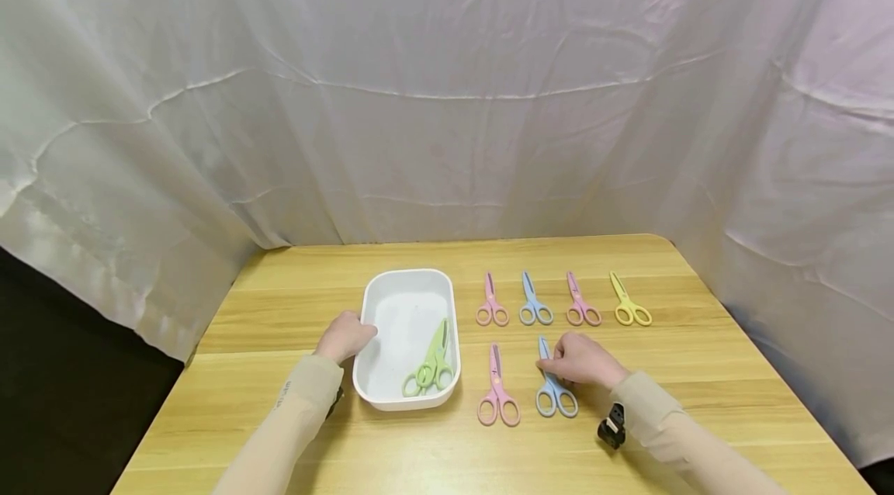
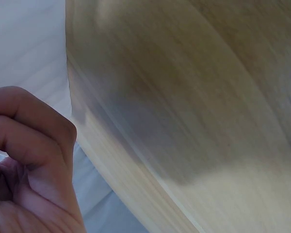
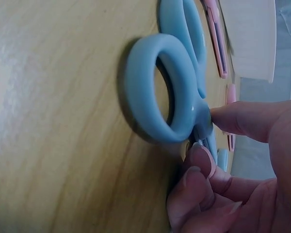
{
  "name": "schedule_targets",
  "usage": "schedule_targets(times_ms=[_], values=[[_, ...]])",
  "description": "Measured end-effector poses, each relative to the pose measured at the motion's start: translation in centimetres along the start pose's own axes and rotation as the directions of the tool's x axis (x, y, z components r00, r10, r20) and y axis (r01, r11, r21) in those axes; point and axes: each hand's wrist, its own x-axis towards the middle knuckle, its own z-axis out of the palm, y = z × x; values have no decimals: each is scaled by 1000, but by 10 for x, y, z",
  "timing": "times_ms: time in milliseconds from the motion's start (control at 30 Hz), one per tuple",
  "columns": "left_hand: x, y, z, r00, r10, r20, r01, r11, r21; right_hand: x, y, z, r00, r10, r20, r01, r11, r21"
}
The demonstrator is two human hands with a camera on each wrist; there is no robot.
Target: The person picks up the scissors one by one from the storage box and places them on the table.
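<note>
My left hand (image 1: 345, 337) grips the left rim of a white plastic tray (image 1: 372, 301), thumb over the edge and curled fingers (image 2: 31, 128) outside it. Green scissors (image 1: 436, 355) lie in the tray's front right corner, their handle loops overlapping. Over the front row on the table, my right hand (image 1: 585, 359) pinches a pair of blue scissors (image 1: 549, 386) near the pivot. The right wrist view shows the thumb on one side of these blue scissors (image 3: 157, 87) and curled fingertips (image 3: 201, 158) on the other. Just left of them lie pink scissors (image 1: 497, 390), blades pointing away.
A back row holds pink scissors (image 1: 492, 301), blue scissors (image 1: 534, 301), another pink pair (image 1: 580, 301) and yellow scissors (image 1: 628, 302). They lie on a wooden table (image 1: 293, 285). Grey curtains (image 1: 447, 154) hang behind and beside it.
</note>
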Motion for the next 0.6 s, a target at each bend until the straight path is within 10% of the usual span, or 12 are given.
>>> schedule_targets(times_ms=[600], values=[[2, -1, 1, 1000, -13, -5, 13, 1000, 11, 6, -18, -14, 995, -89, -46, 92, 994, 61]])
